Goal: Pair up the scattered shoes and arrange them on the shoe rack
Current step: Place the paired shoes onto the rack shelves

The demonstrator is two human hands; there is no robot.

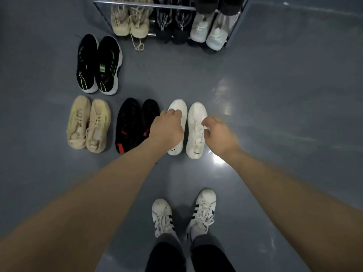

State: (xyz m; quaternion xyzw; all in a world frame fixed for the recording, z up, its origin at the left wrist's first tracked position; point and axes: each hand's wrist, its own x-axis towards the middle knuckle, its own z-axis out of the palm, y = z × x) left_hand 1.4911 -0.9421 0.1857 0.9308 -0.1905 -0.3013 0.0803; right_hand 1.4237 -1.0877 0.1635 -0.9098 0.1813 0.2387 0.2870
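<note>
Nearest, the person's own striped sneakers (184, 214) stand on the grey floor (275, 114). Beyond them both hands reach down to a white pair: the left hand (167, 128) curls its grip over the left white shoe (177, 108), while the right hand (220, 132) pinches at the right white shoe (196, 130). Leftward sit a black-red pair (131, 124) and a beige pair (88, 124), farther a black-green pair (98, 64). Farthest, the shoe rack (169, 5) holds three pairs.

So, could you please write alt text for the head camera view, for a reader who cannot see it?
Seen from above, a person's left hand and right hand reach down to a white pair of shoes on a grey floor. Three more pairs lie to the left: black-red, beige and black-green. A shoe rack at the top holds more pairs.
</note>
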